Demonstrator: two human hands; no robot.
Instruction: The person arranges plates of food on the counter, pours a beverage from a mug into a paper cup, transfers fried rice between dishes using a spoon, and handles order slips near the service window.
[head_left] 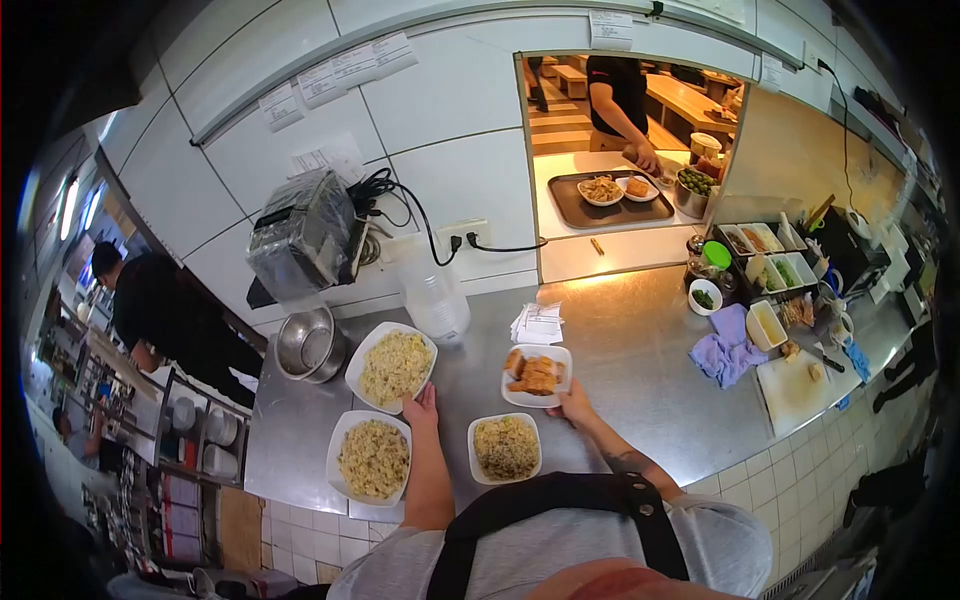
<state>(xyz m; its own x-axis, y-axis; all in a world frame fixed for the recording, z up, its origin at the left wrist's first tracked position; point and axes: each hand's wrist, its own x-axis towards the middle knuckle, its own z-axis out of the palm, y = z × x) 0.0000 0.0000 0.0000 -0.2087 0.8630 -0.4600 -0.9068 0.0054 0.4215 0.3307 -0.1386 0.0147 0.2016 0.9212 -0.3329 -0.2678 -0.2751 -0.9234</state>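
At the rim of a white bowl of fried rice [395,368] is my left hand [421,408], its fingers closed on the edge. My right hand [572,402] grips the right side of a small white dish with browned, sliced food [536,374]. Below the left bowl sits a second large bowl of rice [374,458]. A smaller bowl of rice with dark topping [506,448] lies between my forearms. White paper slips [537,323] are just behind the small dish.
A metal bowl [308,345], clear plastic containers [436,305] and a printer [303,232] are at the left. Beyond the window a person [617,95] reaches beside a tray [572,210]. A purple cloth [728,347] and cutting board [800,392] are right. Another person [170,310] stands far left.
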